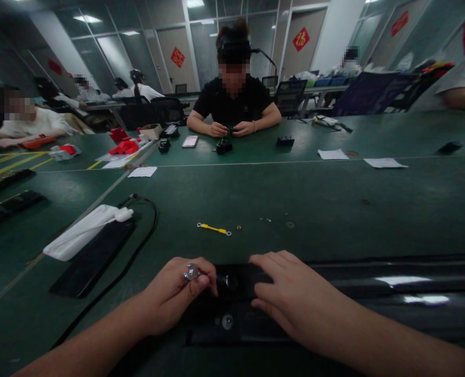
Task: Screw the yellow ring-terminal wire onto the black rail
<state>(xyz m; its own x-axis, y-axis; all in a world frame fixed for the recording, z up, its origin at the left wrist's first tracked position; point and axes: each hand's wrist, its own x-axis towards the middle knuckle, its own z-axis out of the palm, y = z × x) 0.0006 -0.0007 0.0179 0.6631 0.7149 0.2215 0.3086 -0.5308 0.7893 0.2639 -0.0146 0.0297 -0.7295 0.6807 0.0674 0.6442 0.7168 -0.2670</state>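
My left hand (181, 293) is closed around a wrench. The open-jawed end of the wrench (191, 271) sticks up between my fingers. Just past my fingertips a dark shiny metal piece (229, 283) sits at the end of a long glossy black part (354, 280); whether it belongs to the wrench I cannot tell. My right hand (285, 296) rests over that black part, fingers apart, with nothing seen in it. A round screw head (228, 321) shows between my hands. Beyond them lie a yellow wire with ring lugs (213, 229) and a small brass-coloured nut (239, 227).
On the left lie a black power bank-like slab (93, 259), a white wrapped packet (81, 233) and a black cable (138, 256). Across the green table (334, 209) a person (234, 99) handles small black parts. Paper slips (332, 154) lie near the seam.
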